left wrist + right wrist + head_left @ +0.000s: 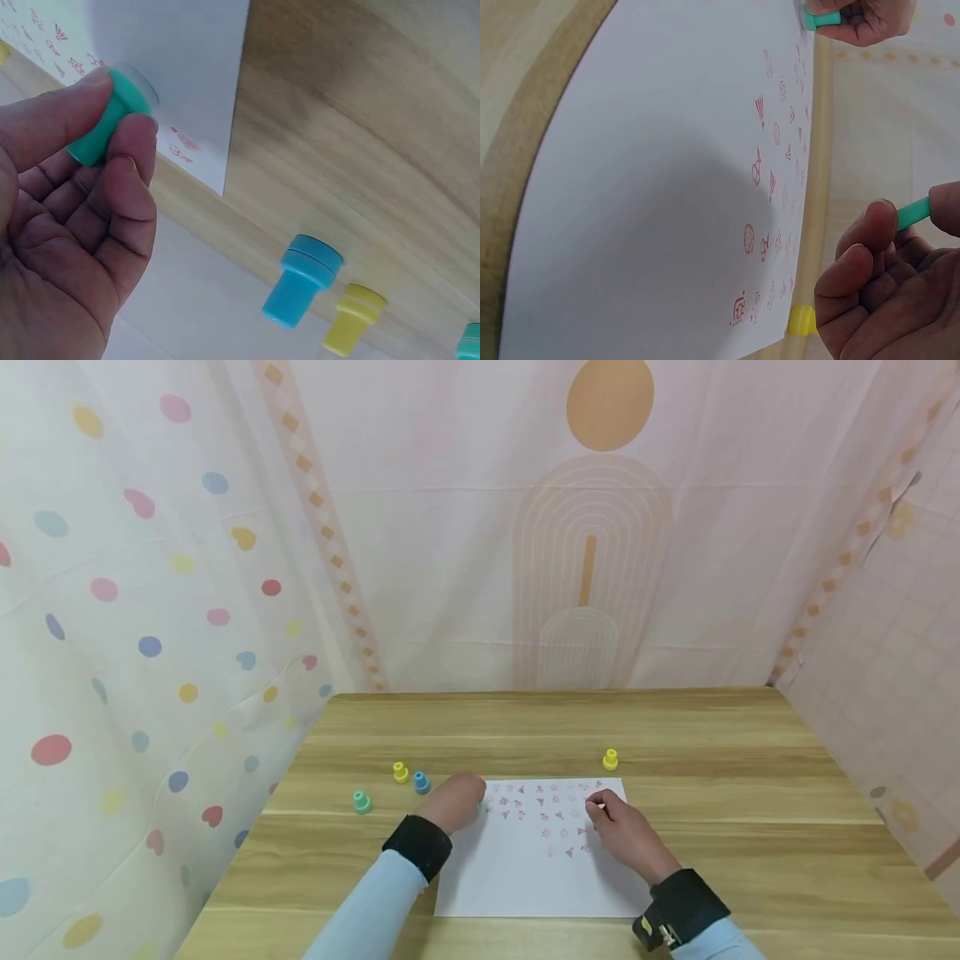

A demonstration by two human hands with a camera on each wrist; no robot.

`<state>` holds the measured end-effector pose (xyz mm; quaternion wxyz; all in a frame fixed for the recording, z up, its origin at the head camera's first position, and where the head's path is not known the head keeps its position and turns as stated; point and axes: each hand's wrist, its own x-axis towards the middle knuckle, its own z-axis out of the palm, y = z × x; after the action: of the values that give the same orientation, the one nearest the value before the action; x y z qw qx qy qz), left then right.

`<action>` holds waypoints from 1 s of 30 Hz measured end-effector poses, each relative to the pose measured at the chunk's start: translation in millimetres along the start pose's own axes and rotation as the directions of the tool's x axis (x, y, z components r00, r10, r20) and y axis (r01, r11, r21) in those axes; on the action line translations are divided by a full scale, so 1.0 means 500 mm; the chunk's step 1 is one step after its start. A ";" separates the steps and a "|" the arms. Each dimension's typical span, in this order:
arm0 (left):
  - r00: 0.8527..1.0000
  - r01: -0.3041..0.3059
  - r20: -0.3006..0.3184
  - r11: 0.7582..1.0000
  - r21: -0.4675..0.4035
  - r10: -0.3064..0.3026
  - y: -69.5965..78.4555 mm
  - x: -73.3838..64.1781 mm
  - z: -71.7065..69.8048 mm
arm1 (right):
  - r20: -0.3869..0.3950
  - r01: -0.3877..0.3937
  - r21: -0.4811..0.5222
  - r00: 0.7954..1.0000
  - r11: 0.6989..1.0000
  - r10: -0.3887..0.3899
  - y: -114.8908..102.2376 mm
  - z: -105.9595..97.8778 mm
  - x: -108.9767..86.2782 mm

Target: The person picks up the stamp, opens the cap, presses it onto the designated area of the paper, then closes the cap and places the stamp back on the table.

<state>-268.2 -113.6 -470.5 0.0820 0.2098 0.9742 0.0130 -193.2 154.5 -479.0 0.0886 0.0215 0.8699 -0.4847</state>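
My left hand [453, 803] pinches a green toy stamp [112, 127] between thumb and fingers over the left part of a white sheet of paper [517, 885]. The stamp's pale end faces the sheet; whether it touches cannot be told. Rows of small red printed pictures cover the paper's upper part. Above the sheet's right side, my right hand [626, 837] pinches a small green piece [913, 214], possibly the stamp's cap, with thumb and fingertip. Its full shape is hidden by the fingers.
Left of the sheet on the wooden table [712, 735] stand a blue stamp [422, 782], a yellow stamp [401, 772] and a green stamp [362, 802]. Another yellow stamp [611, 760] is beyond the paper's top right. Patterned curtains [442, 527] hang behind and at both sides.
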 end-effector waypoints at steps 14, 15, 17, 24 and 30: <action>1.000 -0.008 -0.004 0.999 0.034 0.008 0.005 -0.002 -0.003 | -0.002 0.003 -0.011 1.000 1.000 -0.003 -0.003 0.000 -0.005; 1.000 -0.012 -0.007 0.999 0.040 0.013 0.005 -0.003 -0.003 | -0.005 0.003 -0.015 1.000 1.000 -0.003 -0.003 0.000 -0.006; 1.000 -0.018 -0.009 0.999 0.044 0.019 0.005 -0.004 -0.004 | -0.008 0.012 -0.025 1.000 1.000 -0.012 -0.002 0.001 -0.005; 1.000 -0.014 -0.003 0.999 0.044 0.014 0.004 -0.005 -0.004 | -0.007 0.009 -0.021 1.000 1.000 -0.009 -0.003 0.001 -0.006; 1.000 -0.021 0.005 0.998 0.065 0.020 0.006 -0.005 -0.005 | -0.006 0.016 -0.020 1.000 1.000 -0.016 -0.001 0.001 -0.005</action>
<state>-265.0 -112.0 -467.7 0.0769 0.2224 0.9717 -0.0184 -190.9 154.1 -478.2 0.0822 0.0149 0.8751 -0.4766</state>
